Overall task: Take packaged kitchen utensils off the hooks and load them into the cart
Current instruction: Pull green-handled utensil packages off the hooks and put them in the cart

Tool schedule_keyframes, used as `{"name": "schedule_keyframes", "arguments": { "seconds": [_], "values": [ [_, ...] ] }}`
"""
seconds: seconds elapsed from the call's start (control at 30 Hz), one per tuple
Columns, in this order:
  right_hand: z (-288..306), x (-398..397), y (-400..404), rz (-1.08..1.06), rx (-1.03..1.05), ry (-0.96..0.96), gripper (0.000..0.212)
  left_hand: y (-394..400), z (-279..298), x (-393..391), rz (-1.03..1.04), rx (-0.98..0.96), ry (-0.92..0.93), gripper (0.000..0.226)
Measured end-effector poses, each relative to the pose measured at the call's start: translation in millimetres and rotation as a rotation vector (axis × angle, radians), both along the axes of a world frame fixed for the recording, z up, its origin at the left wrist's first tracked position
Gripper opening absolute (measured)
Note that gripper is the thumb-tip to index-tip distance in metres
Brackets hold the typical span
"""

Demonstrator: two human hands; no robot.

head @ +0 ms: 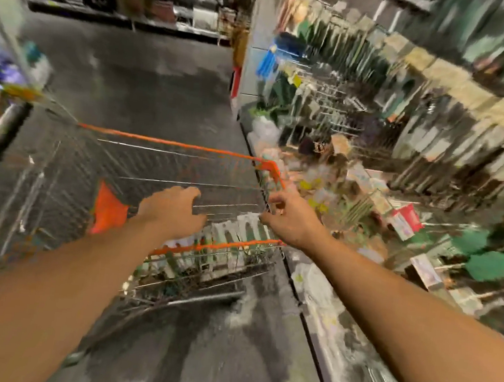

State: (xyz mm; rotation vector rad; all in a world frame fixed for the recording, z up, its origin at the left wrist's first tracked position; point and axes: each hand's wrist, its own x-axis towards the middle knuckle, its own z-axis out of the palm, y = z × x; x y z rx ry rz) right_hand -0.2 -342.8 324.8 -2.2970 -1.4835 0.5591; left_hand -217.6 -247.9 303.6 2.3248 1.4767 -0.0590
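Two hands [174, 210] [291, 223] over cart [172, 142], packaged utensils [240, 230] inside

Both forearms are bare from elbow to wrist, with no sleeve showing. The left hand [171, 210] and right hand [289, 222] wear no gloves; motion blur hides finer detail.

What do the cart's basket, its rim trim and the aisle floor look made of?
Cart basket: bare metal wire, judging by its thin silvery grid. Rim trim: likely orange plastic, matte and solid-coloured. Floor: grey, probably polished concrete or tile, with faint sheen; blur leaves it open.
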Motion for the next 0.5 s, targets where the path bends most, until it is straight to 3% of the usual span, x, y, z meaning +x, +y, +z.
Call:
{"name": "schedule_keyframes", "arguments": {
  "seconds": [0.3, 0.5],
  "values": [
    [-72.1, 23.7, 66.6, 0.088, -0.200, 0.045, 0.045, 50.1, -91.6, -0.3, 0.098, -0.143, -0.023, 0.060],
    [-140.6, 71.8, 118.4, 0.037, -0.347, 0.114, 0.030, 93.8, -151.4, 44.4, 0.107, -0.278, -0.017, 0.054]
  ]
}}
